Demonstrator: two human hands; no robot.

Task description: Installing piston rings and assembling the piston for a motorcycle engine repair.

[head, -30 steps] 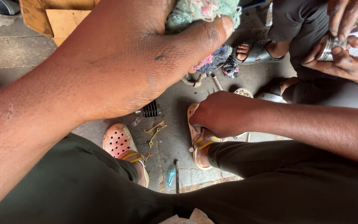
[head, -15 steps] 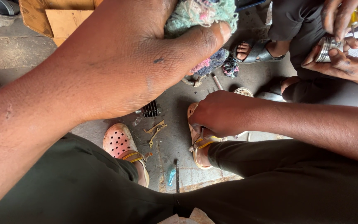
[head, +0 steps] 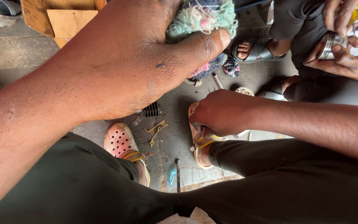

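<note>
Above concrete floor (head: 175,137): left hand (head: 121,62) clamped on rag wad (head: 201,18), thumb pinning it. Right hand (head: 222,112) fisted, low beside sandal (head: 199,145); contents hidden. Co-worker's hands (head: 344,62) hold metal cylinder (head: 327,45).

Left hand (head: 133,62): raised close to the camera toward 12 o'clock, fingers curled shut, thumb pressed flat across the front
Left forearm: runs from 8 o'clock up to the wrist
Right hand (head: 222,112): low, closed in a loose fist, knuckles up
Right forearm: enters from 3 o'clock
</note>
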